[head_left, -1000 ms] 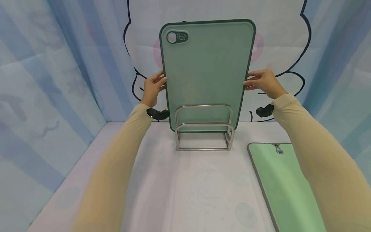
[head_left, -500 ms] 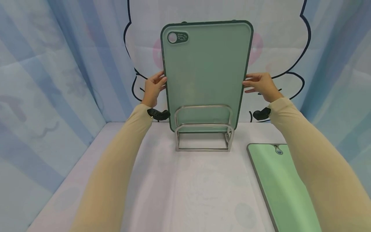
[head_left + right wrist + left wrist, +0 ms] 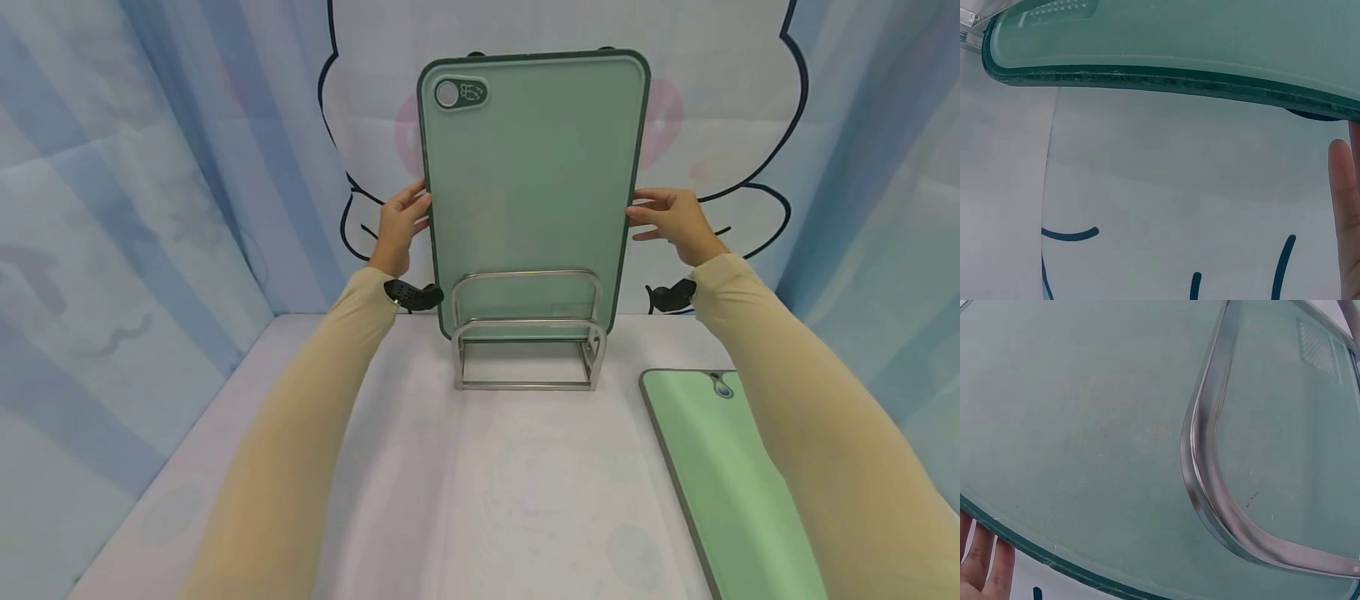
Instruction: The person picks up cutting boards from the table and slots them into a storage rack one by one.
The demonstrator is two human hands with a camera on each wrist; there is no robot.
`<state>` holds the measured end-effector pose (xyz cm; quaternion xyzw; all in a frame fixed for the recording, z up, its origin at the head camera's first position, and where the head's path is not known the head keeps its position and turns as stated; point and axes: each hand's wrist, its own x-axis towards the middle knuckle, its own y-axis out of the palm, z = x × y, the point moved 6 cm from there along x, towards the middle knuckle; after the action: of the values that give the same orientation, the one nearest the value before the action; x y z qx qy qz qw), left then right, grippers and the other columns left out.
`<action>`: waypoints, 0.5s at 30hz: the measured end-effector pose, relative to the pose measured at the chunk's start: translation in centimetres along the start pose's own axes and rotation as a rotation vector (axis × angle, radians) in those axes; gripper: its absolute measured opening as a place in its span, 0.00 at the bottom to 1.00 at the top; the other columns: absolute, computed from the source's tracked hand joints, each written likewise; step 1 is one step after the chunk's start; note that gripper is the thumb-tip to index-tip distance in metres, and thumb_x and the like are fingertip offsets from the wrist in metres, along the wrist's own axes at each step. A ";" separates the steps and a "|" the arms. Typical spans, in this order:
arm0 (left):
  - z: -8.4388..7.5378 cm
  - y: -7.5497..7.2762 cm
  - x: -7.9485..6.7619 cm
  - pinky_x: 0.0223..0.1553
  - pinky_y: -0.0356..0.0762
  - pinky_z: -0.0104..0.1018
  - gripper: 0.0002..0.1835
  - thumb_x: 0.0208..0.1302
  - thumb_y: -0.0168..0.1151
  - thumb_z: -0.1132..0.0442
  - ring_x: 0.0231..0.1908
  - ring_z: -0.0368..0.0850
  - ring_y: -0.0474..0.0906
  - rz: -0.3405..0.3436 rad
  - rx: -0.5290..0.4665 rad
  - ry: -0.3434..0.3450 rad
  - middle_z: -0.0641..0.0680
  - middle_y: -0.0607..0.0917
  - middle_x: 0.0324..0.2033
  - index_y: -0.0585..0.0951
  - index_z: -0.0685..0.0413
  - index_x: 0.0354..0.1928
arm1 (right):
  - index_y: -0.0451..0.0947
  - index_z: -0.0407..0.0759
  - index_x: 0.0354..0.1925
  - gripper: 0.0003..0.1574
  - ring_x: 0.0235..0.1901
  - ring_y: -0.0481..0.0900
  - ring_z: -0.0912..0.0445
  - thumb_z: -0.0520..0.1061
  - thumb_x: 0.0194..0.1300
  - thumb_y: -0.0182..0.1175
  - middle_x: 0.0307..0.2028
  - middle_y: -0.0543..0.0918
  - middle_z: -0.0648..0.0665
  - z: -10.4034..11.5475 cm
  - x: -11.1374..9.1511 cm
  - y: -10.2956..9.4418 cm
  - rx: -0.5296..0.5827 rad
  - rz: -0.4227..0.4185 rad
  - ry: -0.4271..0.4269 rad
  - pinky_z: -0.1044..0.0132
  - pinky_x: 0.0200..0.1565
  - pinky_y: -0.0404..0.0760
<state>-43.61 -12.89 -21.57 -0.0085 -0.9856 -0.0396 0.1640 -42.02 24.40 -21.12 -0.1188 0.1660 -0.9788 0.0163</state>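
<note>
Sleeves: both arms enter from the bottom edge, cut off there.
Flat board: the green board (image 3: pixel 723 475) lies on the worktop (image 3: pixel 540 483); the bottom edge cuts it off and the right sleeve (image 3: pixel 810 417) covers part.
Rack: the metal rack (image 3: pixel 525 386) has two hoops crossing in front of the upright board (image 3: pixel 532 183), whose lower edge shows between the bars; whether it rests inside is hard to tell.
Left grip: the left hand (image 3: pixel 400 225) pinches the board's left edge, fingertips partly hidden.
Right grip: the right hand (image 3: pixel 671 221) pinches the opposite edge, narrow; its wrist view crops most fingers.
Upright board: stands nearly vertical between both hands, a round hole at upper left; its far face is hidden.
Backdrop: a patterned curtain (image 3: pixel 720 100), partly blocked by the board.
</note>
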 end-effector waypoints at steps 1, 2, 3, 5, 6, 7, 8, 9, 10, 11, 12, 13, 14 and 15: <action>0.0 0.0 0.0 0.63 0.67 0.42 0.22 0.71 0.50 0.61 0.57 0.52 0.73 0.005 0.000 0.001 0.59 0.74 0.60 0.68 0.51 0.66 | 0.64 0.34 0.65 0.36 0.33 0.81 0.69 0.48 0.63 0.60 0.31 0.81 0.65 0.0 0.0 0.0 -0.005 -0.003 -0.001 0.76 0.33 0.82; 0.0 0.1 -0.1 0.64 0.67 0.42 0.22 0.71 0.49 0.61 0.57 0.52 0.73 0.009 -0.001 0.002 0.59 0.74 0.60 0.68 0.51 0.66 | 0.64 0.34 0.65 0.36 0.33 0.81 0.70 0.48 0.63 0.60 0.32 0.80 0.65 0.0 0.0 0.1 -0.011 -0.004 -0.003 0.76 0.33 0.82; 0.0 0.1 -0.1 0.64 0.67 0.43 0.22 0.71 0.49 0.62 0.57 0.52 0.73 0.013 0.000 0.006 0.59 0.74 0.60 0.68 0.51 0.66 | 0.64 0.35 0.65 0.36 0.33 0.81 0.70 0.48 0.63 0.59 0.32 0.80 0.65 -0.1 0.0 0.1 -0.015 -0.006 -0.004 0.76 0.34 0.82; 0.0 0.1 -0.2 0.64 0.67 0.43 0.23 0.71 0.49 0.61 0.57 0.51 0.73 0.015 0.000 0.008 0.59 0.74 0.60 0.67 0.51 0.67 | 0.64 0.35 0.65 0.36 0.34 0.80 0.69 0.49 0.64 0.59 0.33 0.80 0.65 -0.2 0.0 0.1 -0.014 -0.005 -0.004 0.76 0.34 0.82; 0.0 0.1 -0.2 0.64 0.67 0.43 0.23 0.71 0.49 0.61 0.56 0.50 0.73 0.014 -0.002 0.007 0.59 0.74 0.60 0.67 0.50 0.67 | 0.64 0.35 0.65 0.36 0.34 0.81 0.69 0.49 0.63 0.59 0.33 0.80 0.65 -0.2 0.0 0.1 -0.010 -0.006 -0.004 0.76 0.34 0.82; 0.0 0.1 -0.2 0.63 0.67 0.43 0.23 0.71 0.49 0.61 0.55 0.50 0.73 0.012 -0.001 0.005 0.59 0.74 0.60 0.67 0.50 0.67 | 0.64 0.36 0.65 0.36 0.34 0.81 0.69 0.49 0.64 0.59 0.33 0.80 0.65 -0.2 0.0 0.1 -0.011 -0.006 -0.005 0.76 0.34 0.82; 0.1 0.0 -0.2 0.63 0.67 0.43 0.23 0.71 0.49 0.61 0.55 0.49 0.73 0.011 -0.003 0.004 0.59 0.74 0.59 0.67 0.50 0.67 | 0.64 0.36 0.65 0.36 0.34 0.81 0.69 0.49 0.64 0.59 0.32 0.80 0.65 -0.3 0.0 0.1 -0.011 -0.005 -0.006 0.76 0.34 0.82; 0.1 0.0 -0.2 0.63 0.67 0.43 0.23 0.71 0.49 0.60 0.54 0.49 0.73 0.012 -0.003 0.002 0.59 0.74 0.59 0.67 0.49 0.67 | 0.64 0.36 0.65 0.36 0.34 0.81 0.69 0.49 0.64 0.59 0.32 0.81 0.65 -0.3 0.0 0.1 -0.010 -0.006 -0.006 0.76 0.34 0.81; 0.1 0.0 -0.2 0.63 0.67 0.43 0.23 0.71 0.49 0.60 0.55 0.49 0.73 0.016 0.001 0.002 0.59 0.74 0.59 0.67 0.48 0.67 | 0.65 0.35 0.65 0.36 0.34 0.81 0.69 0.49 0.64 0.59 0.32 0.81 0.65 -0.3 0.0 0.1 -0.012 -0.005 -0.007 0.76 0.34 0.81; 0.2 -0.1 -0.2 0.63 0.67 0.43 0.23 0.71 0.49 0.60 0.55 0.50 0.73 0.020 0.000 0.003 0.59 0.73 0.60 0.67 0.48 0.67 | 0.65 0.35 0.65 0.36 0.34 0.81 0.69 0.50 0.64 0.59 0.32 0.81 0.65 -0.4 0.0 0.1 -0.012 -0.005 -0.007 0.76 0.34 0.82; 0.2 -0.1 -0.3 0.64 0.66 0.43 0.24 0.71 0.49 0.60 0.56 0.51 0.72 0.028 0.002 0.002 0.58 0.73 0.61 0.66 0.47 0.68 | 0.64 0.35 0.65 0.37 0.34 0.81 0.69 0.50 0.63 0.59 0.32 0.81 0.64 -0.4 0.0 0.1 -0.013 -0.004 -0.004 0.76 0.35 0.82; 0.2 -0.1 -0.4 0.65 0.65 0.43 0.24 0.72 0.48 0.59 0.58 0.51 0.71 0.040 0.010 0.003 0.58 0.71 0.62 0.65 0.46 0.69 | 0.64 0.36 0.65 0.37 0.34 0.81 0.69 0.51 0.63 0.59 0.32 0.82 0.64 -0.5 0.0 0.1 -0.017 -0.002 -0.001 0.76 0.35 0.82; 0.3 -0.1 -0.5 0.66 0.63 0.43 0.25 0.72 0.48 0.59 0.60 0.51 0.69 0.053 0.017 0.004 0.58 0.70 0.64 0.63 0.46 0.69 | 0.64 0.36 0.66 0.38 0.34 0.81 0.69 0.52 0.63 0.60 0.32 0.82 0.64 -0.6 0.0 0.1 -0.020 -0.003 0.005 0.75 0.36 0.82; 0.3 -0.2 -0.7 0.67 0.61 0.43 0.26 0.72 0.48 0.59 0.63 0.50 0.67 0.067 0.029 0.005 0.57 0.68 0.66 0.61 0.46 0.70 | 0.64 0.37 0.66 0.38 0.34 0.81 0.69 0.53 0.63 0.60 0.33 0.82 0.64 -0.7 0.0 0.2 -0.024 -0.005 0.011 0.75 0.37 0.82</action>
<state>-43.06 -13.02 -22.04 -0.0393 -0.9848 -0.0199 0.1679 -42.19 24.50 -21.85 -0.1142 0.1773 -0.9774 0.0114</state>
